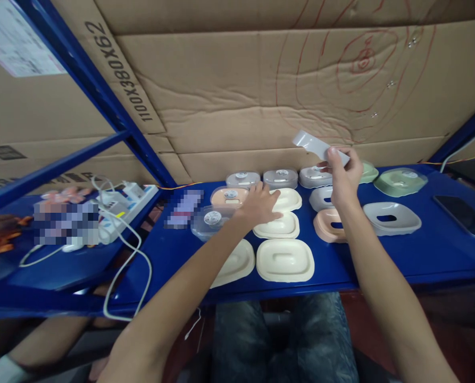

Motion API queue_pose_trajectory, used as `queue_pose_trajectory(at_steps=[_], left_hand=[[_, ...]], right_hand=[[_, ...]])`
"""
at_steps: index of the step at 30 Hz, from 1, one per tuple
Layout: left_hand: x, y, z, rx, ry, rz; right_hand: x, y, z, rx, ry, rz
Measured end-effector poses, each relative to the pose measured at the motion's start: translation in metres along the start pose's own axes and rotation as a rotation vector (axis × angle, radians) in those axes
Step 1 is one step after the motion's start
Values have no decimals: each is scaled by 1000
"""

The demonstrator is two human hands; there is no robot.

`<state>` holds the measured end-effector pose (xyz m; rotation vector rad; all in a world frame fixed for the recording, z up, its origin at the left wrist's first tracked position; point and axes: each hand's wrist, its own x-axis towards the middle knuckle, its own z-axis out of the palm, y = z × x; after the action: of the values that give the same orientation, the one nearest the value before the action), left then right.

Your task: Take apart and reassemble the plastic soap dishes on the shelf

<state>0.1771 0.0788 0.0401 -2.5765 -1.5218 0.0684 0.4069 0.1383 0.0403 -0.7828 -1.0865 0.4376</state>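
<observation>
My left hand (259,206) lies palm down with fingers apart, across the gap between a peach lidded box (226,196) and a cream oval tray (290,200). What its fingertips touch is partly hidden. Beneath it is a second cream tray (277,226), and left of it a clear-lidded box (205,221) bears a round label. Raised above the table, my right hand (347,173) pinches a glossy whitish strip (311,143), notched along its lower edge. Below that hand stand a peach oval frame (325,223) and a grey one (397,218), each with a slot.
Grey lidded boxes (280,179) and green ones (400,182) line the back, against a cardboard wall (221,96). More cream trays (285,260) sit near the front edge. A dark phone (460,213) lies right; a power strip (137,205) with cables lies left, beyond a blue post.
</observation>
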Motion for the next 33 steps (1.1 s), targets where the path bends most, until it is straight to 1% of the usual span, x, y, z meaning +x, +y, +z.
queue_pose_trajectory(at_steps=[3,7,10,16,20,22,24,27,29,33], left_hand=[[1,-2,1,-36,20,20],[2,-13,-1,-86,71,37],[2,-19,1,-112,85,47],[4,-21,15,-146,37,72],[1,-17,13,-148,11,70],[-4,-11,10,-175,-3,92],[-8,-5,10,-217,-47,128],[-15,2,16,-240,-127,172],[-19,4,21,-215,-111,176],[-22,5,29,-153,-10,171]], right_hand=[[1,2,0,-22,2,5],[1,3,-1,-37,2,7],[0,2,-1,-42,-4,3],[-1,2,0,-73,-26,-8],[-1,1,0,-76,-28,-8],[-1,1,0,-80,-28,-15],[-1,1,0,-88,-30,-18],[-2,1,0,-90,-37,-15],[-2,1,0,-97,-39,-7],[-2,1,-1,-127,-40,11]])
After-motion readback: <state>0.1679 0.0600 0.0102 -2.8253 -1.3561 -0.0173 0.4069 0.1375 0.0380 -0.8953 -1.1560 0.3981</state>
